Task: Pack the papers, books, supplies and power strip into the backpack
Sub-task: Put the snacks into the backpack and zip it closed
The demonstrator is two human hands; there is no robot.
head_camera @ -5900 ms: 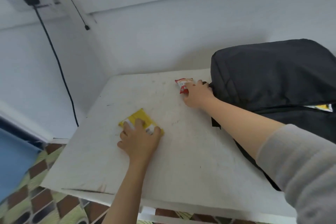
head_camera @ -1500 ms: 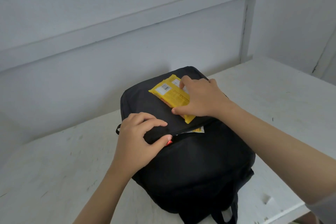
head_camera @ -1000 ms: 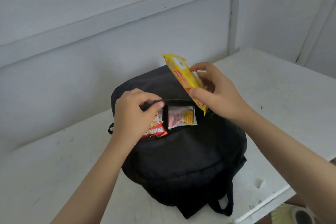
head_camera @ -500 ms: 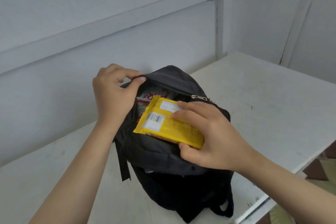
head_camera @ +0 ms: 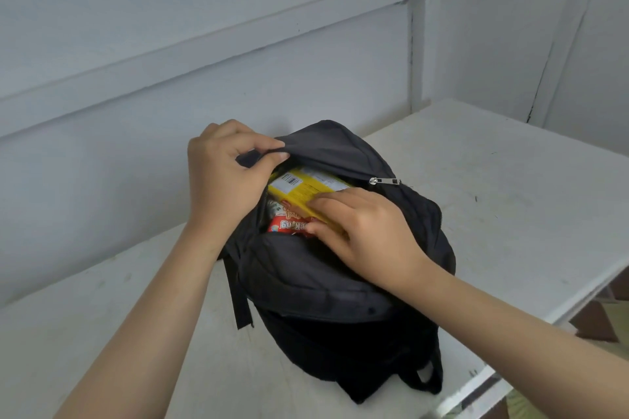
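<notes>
While the left hand (head_camera: 224,187) pinches the backpack (head_camera: 340,282) flap, the right hand (head_camera: 367,235) fingers (head_camera: 326,206) grip the barcoded yellow packet (head_camera: 303,189). It now sits deeper inside than before, above a red packet (head_camera: 287,223) with partly legible lettering.

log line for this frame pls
left hand: grip on backpack flap | right hand: pushing yellow packet in | red packet inside

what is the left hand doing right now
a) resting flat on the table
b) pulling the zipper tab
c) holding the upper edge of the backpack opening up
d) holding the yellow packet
c: the left hand pinches the upper edge of the backpack opening, holding it open, while the right hand presses the yellow packet inside; the zipper tab lies untouched.
</notes>
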